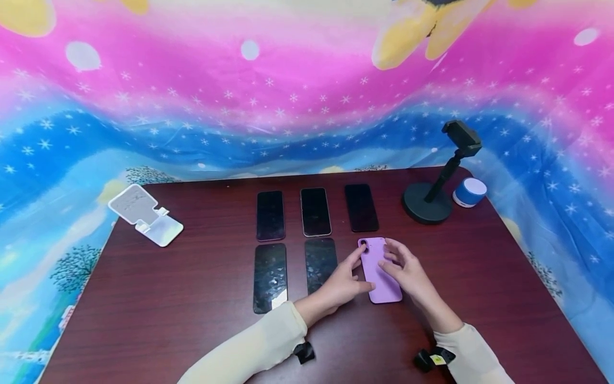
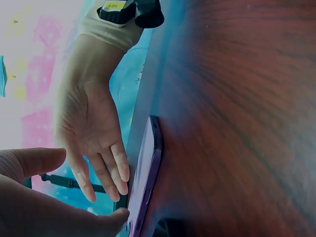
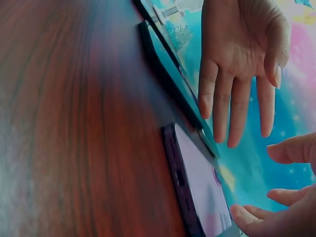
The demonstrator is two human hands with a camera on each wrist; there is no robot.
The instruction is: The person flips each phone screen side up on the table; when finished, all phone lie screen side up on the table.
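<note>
A purple phone (image 1: 385, 285) lies on the dark wooden table, back side up, its camera at the upper left corner. My left hand (image 1: 341, 284) hovers at its left side, index fingertip near the camera and thumb over the lower left edge. From the right, my right hand (image 1: 409, 271) reaches over the phone's upper right edge, fingers loosely bent. Both wrist views show the phone (image 2: 147, 165) flat on the table, with the palm of the right hand (image 2: 91, 118) and that of the left hand (image 3: 237, 59) facing it, fingers extended. Neither hand grips it.
Several dark phones lie screen up, including a back-row phone (image 1: 271, 216) and a front-row phone (image 1: 271, 277). A white folding stand (image 1: 160, 229) is at left. At right are a black phone stand (image 1: 427, 204) and a blue-and-white cylinder (image 1: 469, 193). A patterned cloth (image 1: 297, 117) hangs behind.
</note>
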